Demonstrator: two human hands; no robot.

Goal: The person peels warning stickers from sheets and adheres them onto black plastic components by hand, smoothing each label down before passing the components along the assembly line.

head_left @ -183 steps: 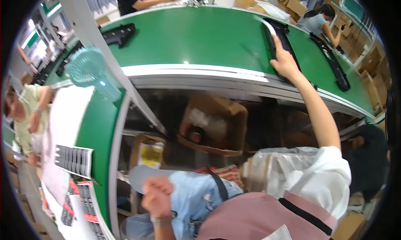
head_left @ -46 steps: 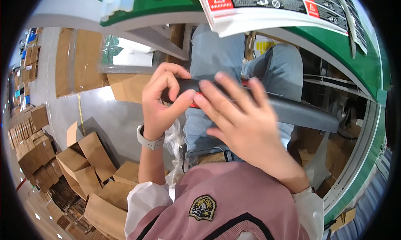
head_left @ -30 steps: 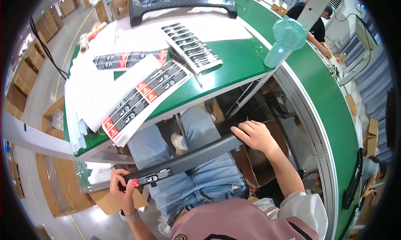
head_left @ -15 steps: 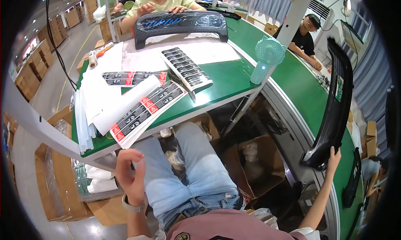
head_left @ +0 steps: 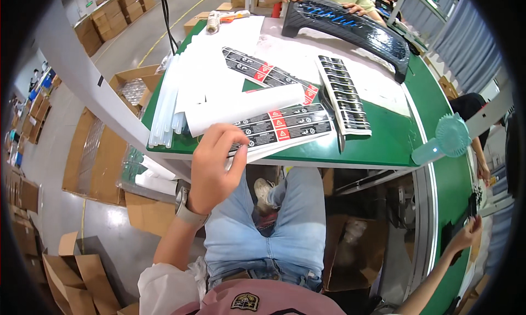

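Observation:
My left hand (head_left: 216, 167) is at the near left corner of a stack of black, white and red label sheets (head_left: 282, 123) on the green table. Its fingers are bent in and the thumb meets the index finger; whether a sheet is between them is hidden. A rolled-over white sheet (head_left: 246, 108) lies across the stack's back edge. Far to the right, my right hand (head_left: 466, 235) is over the green side bench, beside a dark long part (head_left: 451, 237). Its fingers are small and foreshortened, so I cannot tell if they grip it.
A person opposite steadies a film-wrapped black panel (head_left: 350, 31) on a white cloth. A strip of black labels (head_left: 345, 96), a turquoise fan (head_left: 452, 137), a glue gun (head_left: 233, 15) and pale glue sticks (head_left: 167, 104) are on the table. Cardboard boxes (head_left: 90, 156) stand left; another (head_left: 356, 255) sits underneath.
My view has turned left. My left hand has come up to the label sheets and its fingers have closed in. The long black panel held upright by my right hand is lowered toward the side bench.

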